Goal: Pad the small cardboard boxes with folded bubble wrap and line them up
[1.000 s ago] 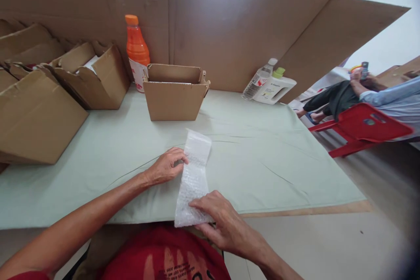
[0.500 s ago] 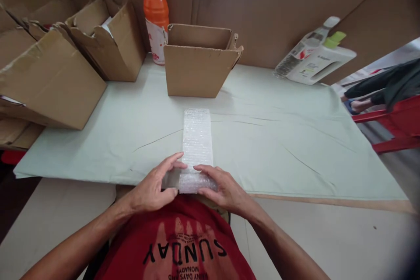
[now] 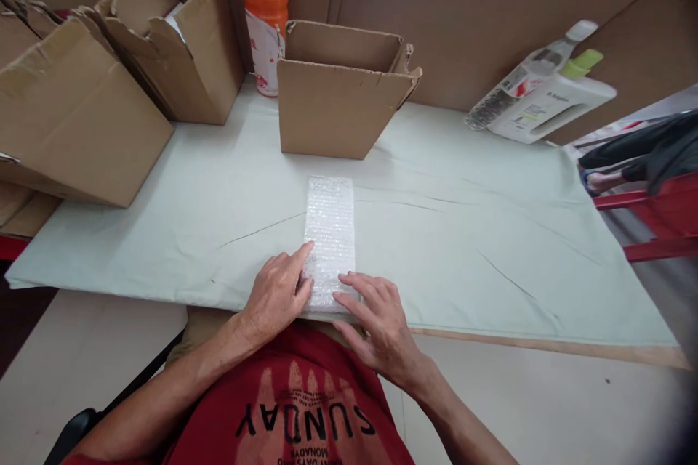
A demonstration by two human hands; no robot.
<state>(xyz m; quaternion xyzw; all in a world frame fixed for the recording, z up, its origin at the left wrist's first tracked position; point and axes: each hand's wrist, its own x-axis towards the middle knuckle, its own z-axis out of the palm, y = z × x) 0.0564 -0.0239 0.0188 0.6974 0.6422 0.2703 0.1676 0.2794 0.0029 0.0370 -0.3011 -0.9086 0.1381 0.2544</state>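
Observation:
A strip of bubble wrap [image 3: 330,225] lies flat on the pale green cloth [image 3: 447,232], running away from me. My left hand [image 3: 277,292] rests on its near left edge with fingers spread. My right hand [image 3: 376,314] presses flat on its near right corner. Neither hand grips anything. An open small cardboard box [image 3: 341,89] stands upright just beyond the far end of the strip.
An orange bottle [image 3: 265,7] stands behind the box. Several larger cardboard boxes [image 3: 81,102] crowd the left side. A clear bottle and a white jug [image 3: 548,98] lie at the far right. A cardboard wall backs the table. Another person's leg and a red chair [image 3: 654,211] are at right.
The bubble wrap went from skewed with a lifted far end to straight and flat. Both hands came to its near end, pinched it, and now press it down.

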